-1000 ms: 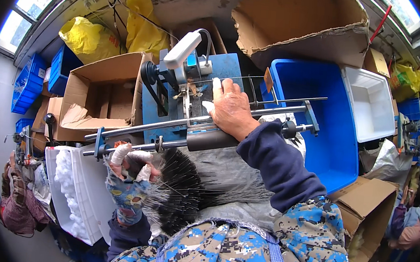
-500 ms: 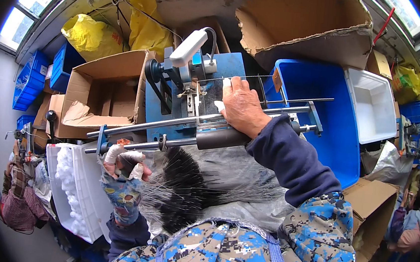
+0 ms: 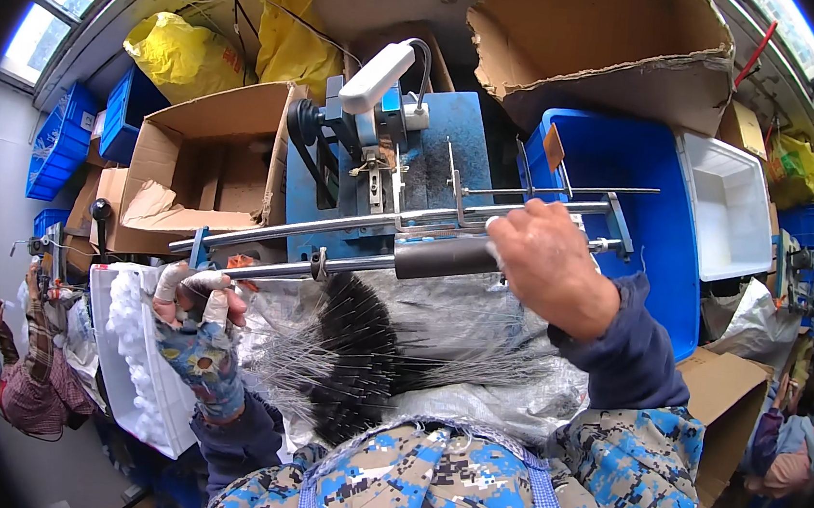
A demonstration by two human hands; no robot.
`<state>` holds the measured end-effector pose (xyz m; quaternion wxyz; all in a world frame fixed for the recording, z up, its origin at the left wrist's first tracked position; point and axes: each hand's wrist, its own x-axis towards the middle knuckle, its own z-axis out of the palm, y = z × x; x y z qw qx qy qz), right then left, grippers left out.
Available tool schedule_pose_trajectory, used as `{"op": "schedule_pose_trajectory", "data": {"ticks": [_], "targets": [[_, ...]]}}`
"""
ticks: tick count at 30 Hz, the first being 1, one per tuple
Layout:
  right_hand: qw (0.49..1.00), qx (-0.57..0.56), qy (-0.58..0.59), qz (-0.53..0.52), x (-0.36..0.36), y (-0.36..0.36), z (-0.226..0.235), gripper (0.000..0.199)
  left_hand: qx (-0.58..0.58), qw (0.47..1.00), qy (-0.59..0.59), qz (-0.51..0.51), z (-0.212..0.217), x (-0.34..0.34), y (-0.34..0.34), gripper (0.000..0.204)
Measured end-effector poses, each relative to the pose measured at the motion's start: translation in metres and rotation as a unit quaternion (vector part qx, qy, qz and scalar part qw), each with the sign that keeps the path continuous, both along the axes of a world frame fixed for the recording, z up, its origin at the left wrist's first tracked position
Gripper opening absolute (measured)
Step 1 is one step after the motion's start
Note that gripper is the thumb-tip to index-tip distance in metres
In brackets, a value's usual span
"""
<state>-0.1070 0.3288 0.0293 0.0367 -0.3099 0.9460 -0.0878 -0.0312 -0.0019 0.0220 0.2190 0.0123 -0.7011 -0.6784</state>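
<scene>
My right hand [image 3: 555, 272], white wrapping on a fingertip, is curled above the right part of the twin steel rods [image 3: 332, 220], beside a dark grey sleeve [image 3: 445, 257] on the nearer rod. Whatever lies in its fingers is hidden. My left hand [image 3: 203, 318], its fingers wrapped in white tape, is bent closed at the rods' left end; I cannot make out anything in it. Beyond the rods stands a small blue machine [image 3: 456, 133] with a white lamp-like bar [image 3: 377, 77]. On my lap a bundle of black-bristled wire brushes [image 3: 354, 356] lies on grey sheeting [image 3: 478, 328].
An open cardboard box [image 3: 216, 112] stands left of the machine, and a blue bin [image 3: 667, 209] with a white tub [image 3: 726, 205] stands to the right. White fluff fills a white crate [image 3: 122, 306] at left. A larger carton [image 3: 614, 98] sits behind. People work at both sides.
My right hand has left the machine's plate, moving right and toward me, and its fingers have curled. The sleeve has slid slightly right. My left hand has shifted left. The thin wire across the machine no longer shows.
</scene>
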Motion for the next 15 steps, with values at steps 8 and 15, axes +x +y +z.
{"op": "schedule_pose_trajectory", "data": {"ticks": [8, 15], "targets": [[0.681, -0.601, -0.410, 0.081, 0.038, -0.079, -0.002, 0.033, -0.273, 0.938, 0.123, -0.176, 0.022, -0.015, 0.072, 0.035], [0.967, -0.220, 0.111, -0.068, -0.049, -0.054, -0.036, 0.018, 0.289, 0.774, 0.170, -0.538, 0.121, 0.002, 0.066, 0.038]]}}
